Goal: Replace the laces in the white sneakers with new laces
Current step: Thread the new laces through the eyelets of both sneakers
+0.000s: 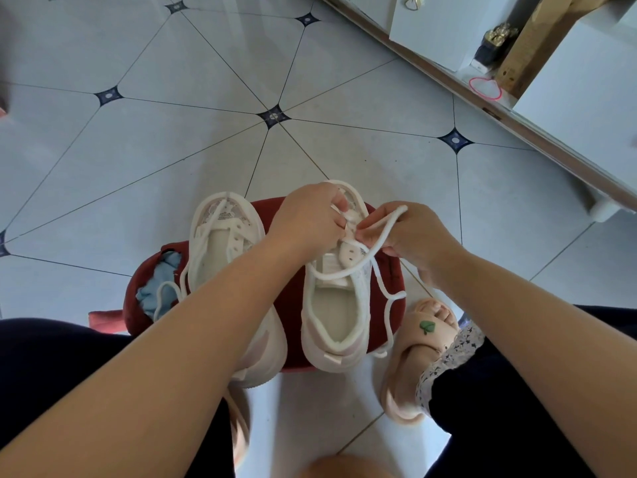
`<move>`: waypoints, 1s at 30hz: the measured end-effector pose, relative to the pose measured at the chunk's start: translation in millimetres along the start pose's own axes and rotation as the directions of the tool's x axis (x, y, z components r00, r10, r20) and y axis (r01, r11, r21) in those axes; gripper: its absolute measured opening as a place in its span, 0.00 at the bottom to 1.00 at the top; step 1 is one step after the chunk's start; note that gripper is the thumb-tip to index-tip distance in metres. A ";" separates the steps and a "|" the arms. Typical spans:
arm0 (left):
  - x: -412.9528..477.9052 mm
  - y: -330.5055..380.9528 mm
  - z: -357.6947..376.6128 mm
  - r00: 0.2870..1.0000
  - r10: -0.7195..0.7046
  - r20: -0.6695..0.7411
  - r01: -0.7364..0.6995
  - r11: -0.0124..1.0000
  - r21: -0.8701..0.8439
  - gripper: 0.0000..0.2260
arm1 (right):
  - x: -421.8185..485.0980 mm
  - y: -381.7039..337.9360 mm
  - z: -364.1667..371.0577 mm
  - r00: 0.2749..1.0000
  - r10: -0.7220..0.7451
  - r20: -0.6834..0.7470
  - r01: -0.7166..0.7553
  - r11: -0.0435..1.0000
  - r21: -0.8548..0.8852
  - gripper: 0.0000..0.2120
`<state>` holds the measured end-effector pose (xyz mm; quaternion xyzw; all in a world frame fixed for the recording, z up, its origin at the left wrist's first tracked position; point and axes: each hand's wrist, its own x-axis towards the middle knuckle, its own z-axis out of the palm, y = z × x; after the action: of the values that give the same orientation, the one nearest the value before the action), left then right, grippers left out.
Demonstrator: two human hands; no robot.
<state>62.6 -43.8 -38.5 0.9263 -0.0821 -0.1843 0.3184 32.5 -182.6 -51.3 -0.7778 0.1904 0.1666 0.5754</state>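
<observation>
Both hands work the lace on one sneaker, on a red stool.
Left hand (308, 217) pinches the lace (378, 233) at the toe-end eyelets of the sneaker (332, 315). Right hand (415, 238) pinches a loop of the lace, and the slack trails down the shoe's side. The second sneaker (220, 246) stands just beside it on the stool (391, 281), and blue cloth (162, 288) lies at the stool's left edge.

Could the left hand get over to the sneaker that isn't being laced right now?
Probably yes. The left hand pinches the lace on one sneaker; the other sneaker stands right beside it on the same red stool, nothing between. It must let go first.
</observation>
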 end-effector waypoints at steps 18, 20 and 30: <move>4.7 -2.5 1.2 0.999 0.039 0.000 -0.039 0.987 0.159 0.10 | 2.6 3.5 1.6 0.997 0.053 0.059 -0.057 0.996 0.071 0.06; 1.9 -2.5 1.9 0.998 0.054 -0.030 -0.050 0.990 0.133 0.10 | 2.7 3.3 1.7 0.996 0.054 0.068 -0.059 0.995 0.076 0.06; -15.7 2.7 12.3 0.941 0.300 -0.155 -0.217 0.889 0.404 0.13 | 2.2 -0.3 -9.2 0.979 -0.192 -0.064 0.165 0.942 -0.294 0.13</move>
<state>43.2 -48.5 -41.3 0.9652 -0.2048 -0.0200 0.1611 35.0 -191.5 -49.5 -0.8738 0.1192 0.1038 0.4598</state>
